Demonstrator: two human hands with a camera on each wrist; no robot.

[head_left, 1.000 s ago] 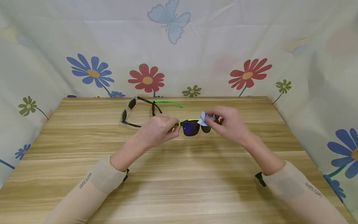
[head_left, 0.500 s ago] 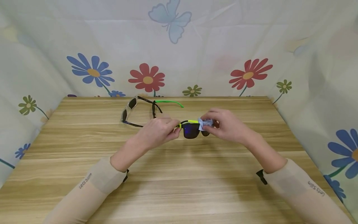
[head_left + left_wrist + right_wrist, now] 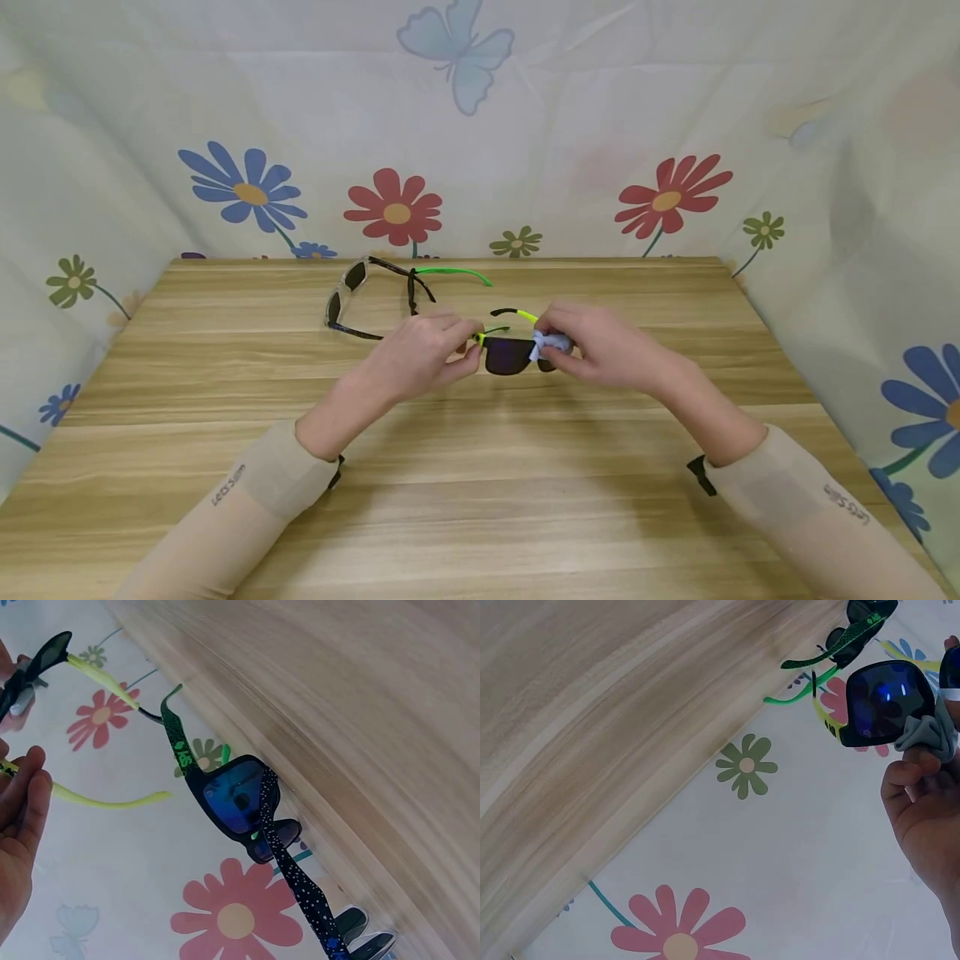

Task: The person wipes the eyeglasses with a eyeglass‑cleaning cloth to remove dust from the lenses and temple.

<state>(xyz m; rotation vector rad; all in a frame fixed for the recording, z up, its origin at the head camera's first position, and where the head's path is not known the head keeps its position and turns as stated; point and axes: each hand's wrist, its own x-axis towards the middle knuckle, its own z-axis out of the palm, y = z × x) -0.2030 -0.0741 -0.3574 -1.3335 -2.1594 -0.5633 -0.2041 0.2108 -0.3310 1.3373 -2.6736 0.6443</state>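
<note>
In the head view, sunglasses with dark blue lenses [image 3: 507, 357] and black-and-yellow temples are held up over the table, lenses facing the person. My left hand [image 3: 420, 354] pinches them at the left hinge, between thumb and fingers. A crumpled light blue cloth [image 3: 553, 342] is pinched in my right hand [image 3: 611, 346] over the other lens, near the bridge, covering much of that lens. From the right wrist, the cloth [image 3: 928, 736] shows bunched at the inner edge of one lens [image 3: 889, 703], above the curled fingers of the right hand [image 3: 930, 806].
Behind the left hand, sunglasses with a clear frame [image 3: 344, 292] lie on the wooden table [image 3: 480, 500]. Beside them is a black pair with a bright green temple [image 3: 453, 272], partly hidden by the hand. A flower-printed cloth backdrop [image 3: 562, 125] surrounds the table.
My right hand and the cloth have moved slightly down across the lens. The held sunglasses have tilted, so their temple tips now show behind the frame. My left hand keeps its place.
</note>
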